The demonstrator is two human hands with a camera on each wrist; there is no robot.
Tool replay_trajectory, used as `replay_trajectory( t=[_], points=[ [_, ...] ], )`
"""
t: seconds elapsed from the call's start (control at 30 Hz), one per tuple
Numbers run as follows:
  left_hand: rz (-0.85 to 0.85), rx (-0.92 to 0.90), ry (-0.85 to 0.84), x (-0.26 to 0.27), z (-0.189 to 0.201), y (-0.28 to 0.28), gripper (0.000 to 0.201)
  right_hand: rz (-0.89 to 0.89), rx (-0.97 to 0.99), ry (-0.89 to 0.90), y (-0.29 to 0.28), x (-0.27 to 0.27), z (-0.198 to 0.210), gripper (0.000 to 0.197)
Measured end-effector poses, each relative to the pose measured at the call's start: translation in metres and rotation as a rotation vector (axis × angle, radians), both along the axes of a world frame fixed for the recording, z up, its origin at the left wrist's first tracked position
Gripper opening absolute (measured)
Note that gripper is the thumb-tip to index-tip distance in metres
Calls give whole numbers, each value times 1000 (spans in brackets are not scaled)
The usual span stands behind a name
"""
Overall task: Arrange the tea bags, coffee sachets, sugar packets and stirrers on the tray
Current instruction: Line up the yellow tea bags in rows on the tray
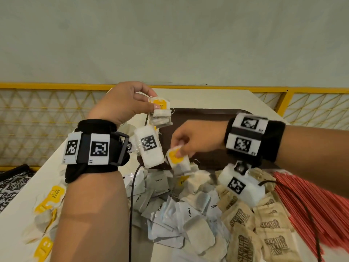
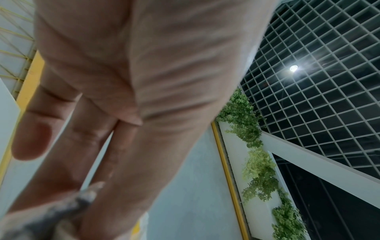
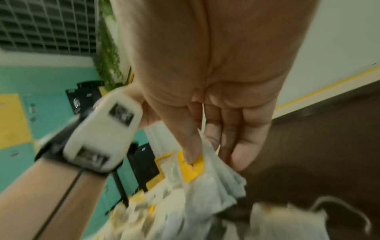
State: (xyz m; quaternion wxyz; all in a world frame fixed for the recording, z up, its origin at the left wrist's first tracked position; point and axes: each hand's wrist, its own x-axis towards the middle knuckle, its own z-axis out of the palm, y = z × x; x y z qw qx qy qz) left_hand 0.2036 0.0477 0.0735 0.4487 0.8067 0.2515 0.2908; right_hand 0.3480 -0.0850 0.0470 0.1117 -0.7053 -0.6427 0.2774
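- Two hands up over a white bench (image 1: 217, 97), both wearing black wrist straps with tag markers.
- Nearest on the bench: brown sugar packets (image 1: 272, 231) at lower right, printed labels up, overlapping each other.
- Red stirrers (image 1: 311, 210) in a bundle at the far right edge, just beside the sugar packets.
- White coffee sachets (image 1: 170, 214) heaped in the middle, loose tea bags (image 1: 198, 229) mixed on top of them.
- More tea bags with yellow tags (image 1: 47, 207) lie scattered at lower left, beside the left forearm.
- Right hand (image 1: 196, 137) low over the heap, thumb and fingers (image 3: 191, 142) pinching a yellow-tagged tea bag (image 1: 178, 160); the bag hangs off the fingers, its lower end touching the pile.
- Left hand (image 1: 124, 103) raised higher, fingers (image 2: 30, 134) and thumb pinching a small stack of tea bags (image 1: 160, 115) by the top; yellow tag faces the head camera.
- Left wrist view is blurred; only a grey bag edge shows at the fingertips.
- Dark brown tray (image 1: 204, 118) sits behind the heap, under both hands; the part that shows is bare.
- Farthest: yellow-framed lattice railing (image 1: 37, 114) and a pale wall (image 1: 170, 35) behind the bench.
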Motion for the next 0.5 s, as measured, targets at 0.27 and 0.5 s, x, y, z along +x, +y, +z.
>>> replay_trajectory(
  t=[0.27,0.5],
  points=[
    [-1,5,13,0,1,-1,19,-312,-114,580,-12,38,-2,11],
    [11,47,53,0,0,-1,18,-224,-284,250,0,46,-42,48]
  ],
)
